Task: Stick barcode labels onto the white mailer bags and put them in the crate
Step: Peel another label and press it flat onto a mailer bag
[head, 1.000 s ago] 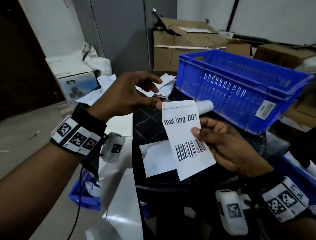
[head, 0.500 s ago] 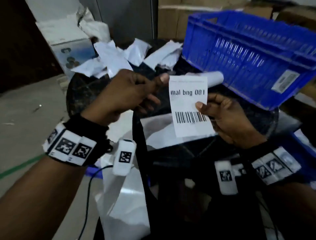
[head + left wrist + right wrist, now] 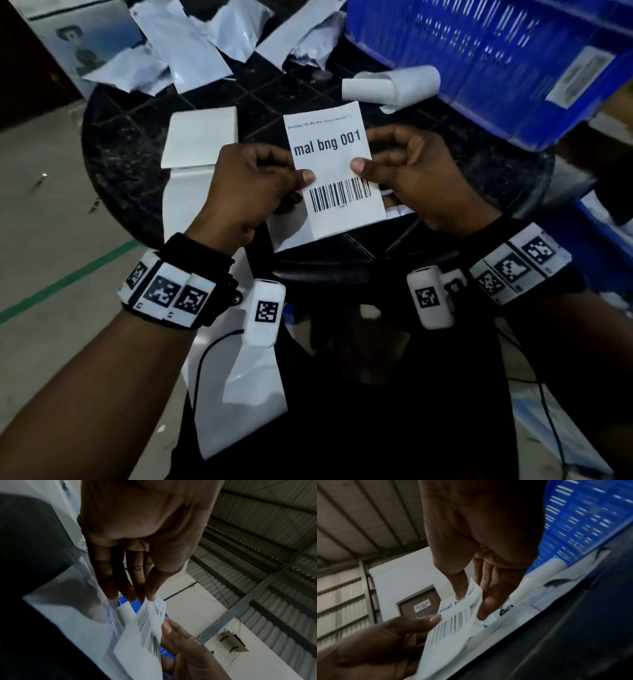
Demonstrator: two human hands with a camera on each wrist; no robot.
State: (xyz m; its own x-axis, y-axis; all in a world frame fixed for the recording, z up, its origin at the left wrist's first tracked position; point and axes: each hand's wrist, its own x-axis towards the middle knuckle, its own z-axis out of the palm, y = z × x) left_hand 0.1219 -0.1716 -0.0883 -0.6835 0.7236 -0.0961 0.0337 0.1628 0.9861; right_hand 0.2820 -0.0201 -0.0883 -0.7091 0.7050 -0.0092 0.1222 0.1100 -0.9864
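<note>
Paper barcode label (image 3: pixel 334 169), flat, rectangular, matte white, printed "mal bng 001" over black bars; pinched at both edges by left hand (image 3: pixel 250 192) and right hand (image 3: pixel 416 174) fingers above dark tiled surface (image 3: pixel 126 150), near slotted blue plastic crate (image 3: pixel 496 58).

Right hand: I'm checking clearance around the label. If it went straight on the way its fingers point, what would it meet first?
Probably the left hand. The right hand points leftward across the barcode label that both hands pinch, so the opposite thumb and fingers lie directly in line. Depth is unclear; it might pass slightly above them.
</note>
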